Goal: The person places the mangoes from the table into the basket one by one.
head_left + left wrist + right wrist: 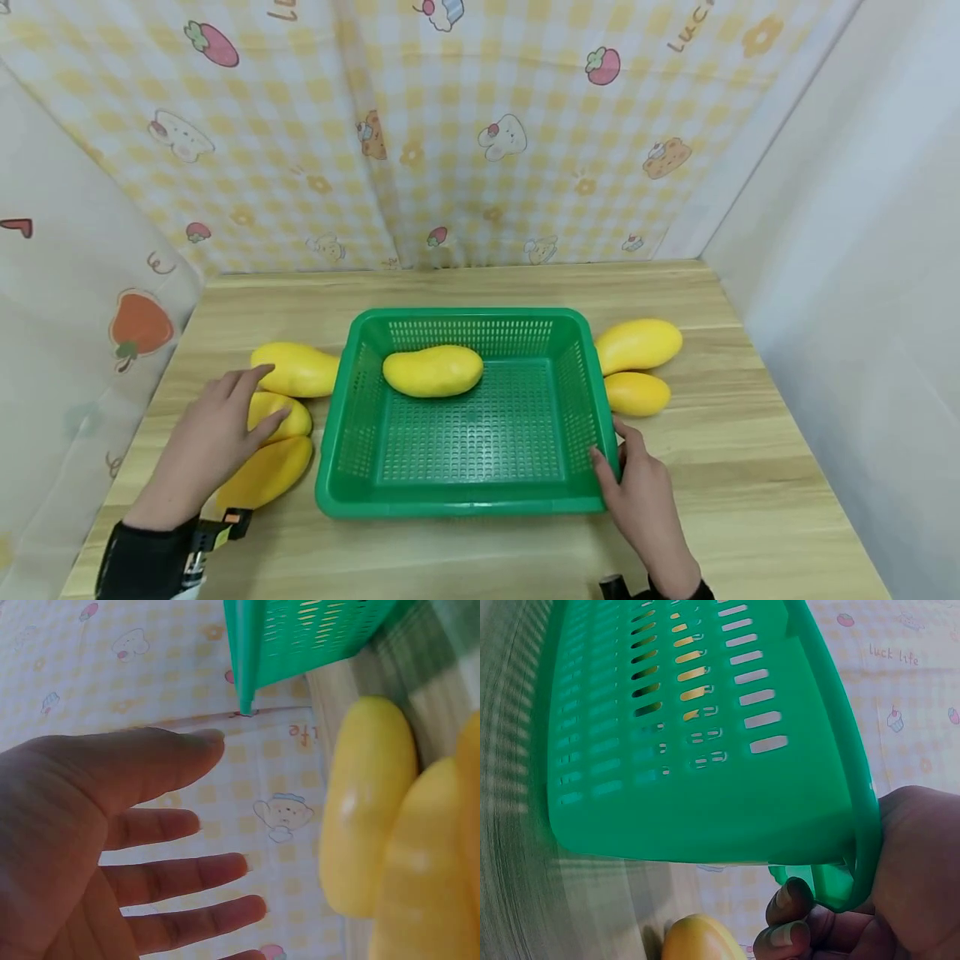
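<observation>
A green plastic basket (468, 507) sits mid-table with one yellow mango (433, 372) inside, towards its back left. At the basket's right rim my right hand (642, 492) grips the edge, thumb on the inner side and fingers curled under the lip, as the right wrist view shows on the basket wall (705, 817). Over the mangoes to the left hovers my left hand (213, 429), its fingers (187, 874) spread and holding nothing. Beneath and beside it lie a back mango (296, 369), a middle mango (288, 417), partly hidden by the hand, and a front mango (268, 473).
Right of the basket lie two more mangoes, a larger mango (641, 344) and a smaller mango (637, 394), both partly behind the rim. A checked curtain (450, 183) hangs along the table's back edge. Pale walls flank the wooden table (750, 500).
</observation>
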Available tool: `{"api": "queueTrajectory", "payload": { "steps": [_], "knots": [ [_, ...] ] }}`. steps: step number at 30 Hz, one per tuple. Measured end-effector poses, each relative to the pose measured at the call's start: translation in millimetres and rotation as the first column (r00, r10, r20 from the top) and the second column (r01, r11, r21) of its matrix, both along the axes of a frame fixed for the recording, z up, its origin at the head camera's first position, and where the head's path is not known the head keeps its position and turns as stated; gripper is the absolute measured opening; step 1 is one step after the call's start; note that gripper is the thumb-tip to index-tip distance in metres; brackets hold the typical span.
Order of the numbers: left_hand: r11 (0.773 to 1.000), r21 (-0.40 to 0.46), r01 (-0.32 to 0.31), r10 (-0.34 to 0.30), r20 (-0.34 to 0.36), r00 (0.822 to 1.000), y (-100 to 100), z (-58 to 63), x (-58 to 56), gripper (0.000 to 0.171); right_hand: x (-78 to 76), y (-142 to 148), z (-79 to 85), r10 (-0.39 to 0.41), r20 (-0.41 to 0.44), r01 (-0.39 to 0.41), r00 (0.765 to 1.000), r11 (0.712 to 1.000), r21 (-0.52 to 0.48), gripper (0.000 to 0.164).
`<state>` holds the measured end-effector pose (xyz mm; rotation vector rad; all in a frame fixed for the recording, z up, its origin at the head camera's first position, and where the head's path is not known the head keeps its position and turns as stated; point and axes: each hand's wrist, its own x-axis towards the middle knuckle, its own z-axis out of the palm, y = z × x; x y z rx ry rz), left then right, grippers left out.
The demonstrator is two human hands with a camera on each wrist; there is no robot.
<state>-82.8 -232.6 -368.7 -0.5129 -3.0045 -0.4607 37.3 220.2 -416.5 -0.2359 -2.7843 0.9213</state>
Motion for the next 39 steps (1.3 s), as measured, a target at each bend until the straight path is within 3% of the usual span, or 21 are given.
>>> {"api": "queueTrajectory", "payload": {
  "steps": [7, 13, 18, 29, 39],
  "knots": [
    [0.998, 0.007, -0.055, 0.054, 0.080, 0.995, -15.6, -17.6, 26.1, 0.057, 0.5, -0.3, -1.6, -0.011, 0.019, 0.011, 1.000, 1.000, -0.014, 0.046],
    [0.990, -0.030, -0.141, 0.144, 0.208, 0.967, -28.5, -33.0, 47.0, 0.061, 1.4, -1.4, -3.5, -0.016, -0.010, 0.016, 1.000, 1.000, -0.002, 0.046],
    [0.987, -0.061, -0.150, 0.160, 0.236, 0.958, -33.9, -44.8, 56.4, 0.062, 1.4, -2.6, -4.1, -0.024, 0.005, 0.024, 1.000, 1.000, -0.016, 0.046],
    [0.996, -0.078, -0.035, 0.045, 0.131, 0.990, -23.6, -62.3, 55.9, 0.064, -0.1, -1.6, -8.0, -0.020, -0.034, 0.020, 0.999, 1.000, -0.015, 0.044],
    [0.996, -0.082, -0.041, 0.055, 0.182, 0.982, -18.3, -73.5, 47.8, 0.070, 0.7, -1.4, -8.9, -0.033, -0.013, 0.032, 0.999, 0.999, -0.033, 0.044]
  ]
}}
